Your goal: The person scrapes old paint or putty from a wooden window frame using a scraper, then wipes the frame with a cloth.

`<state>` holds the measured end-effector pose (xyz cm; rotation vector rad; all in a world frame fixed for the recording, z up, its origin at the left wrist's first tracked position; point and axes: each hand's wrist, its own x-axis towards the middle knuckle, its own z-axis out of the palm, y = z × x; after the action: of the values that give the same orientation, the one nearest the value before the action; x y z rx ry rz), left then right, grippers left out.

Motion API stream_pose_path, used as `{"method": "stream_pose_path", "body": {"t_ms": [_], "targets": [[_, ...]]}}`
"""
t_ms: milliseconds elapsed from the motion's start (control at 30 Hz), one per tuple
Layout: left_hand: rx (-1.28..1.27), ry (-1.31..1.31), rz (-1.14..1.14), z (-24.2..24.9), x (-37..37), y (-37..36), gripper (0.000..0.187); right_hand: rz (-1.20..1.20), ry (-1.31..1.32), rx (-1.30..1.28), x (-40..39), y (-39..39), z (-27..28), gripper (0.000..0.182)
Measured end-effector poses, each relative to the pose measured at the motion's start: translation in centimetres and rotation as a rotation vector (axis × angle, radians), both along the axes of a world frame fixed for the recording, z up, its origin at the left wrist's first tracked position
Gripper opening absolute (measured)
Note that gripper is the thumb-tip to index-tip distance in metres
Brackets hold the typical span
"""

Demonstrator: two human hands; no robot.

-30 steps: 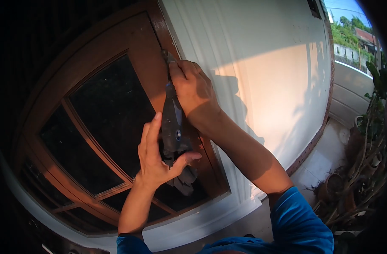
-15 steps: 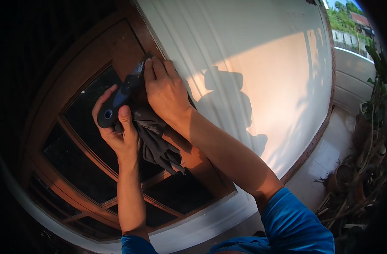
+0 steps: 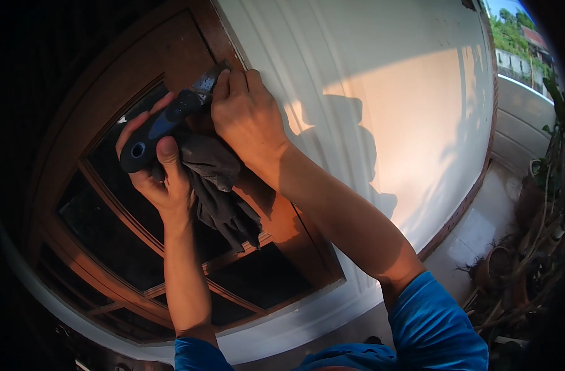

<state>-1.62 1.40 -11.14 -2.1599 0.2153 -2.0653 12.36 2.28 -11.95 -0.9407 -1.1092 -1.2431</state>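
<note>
A scraper (image 3: 165, 121) with a dark blue and black handle lies in my left hand (image 3: 162, 170), its fingers and thumb around the handle. The metal blade points up and right, its tip near the brown door frame's edge (image 3: 223, 37). My right hand (image 3: 248, 117) has its fingertips bent against the blade end; whether they pinch anything small is hidden. A dark grey cloth (image 3: 217, 185) hangs below the handle, between my two hands, its upper part tucked by the left palm.
The wooden door (image 3: 165, 52) has dark glass panes on the left. A pale wall (image 3: 381, 37) with moulding and shadows stands to the right. Farther right are a tiled floor (image 3: 474, 229), potted plants (image 3: 496, 266) and a low wall (image 3: 520, 117).
The scraper and my left hand have shifted left and slightly up, showing more of the blade. The cloth has moved left with them. My right hand has risen slightly.
</note>
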Motion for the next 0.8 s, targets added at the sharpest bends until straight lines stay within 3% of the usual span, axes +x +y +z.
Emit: {"method": "stream_pose_path", "body": {"t_ms": [800], "targets": [[-0.025, 0.034, -0.049, 1.1, 0.1, 0.1, 0.042, -0.135, 0.001, -0.060, 0.5, -0.1, 0.9, 0.022]]}}
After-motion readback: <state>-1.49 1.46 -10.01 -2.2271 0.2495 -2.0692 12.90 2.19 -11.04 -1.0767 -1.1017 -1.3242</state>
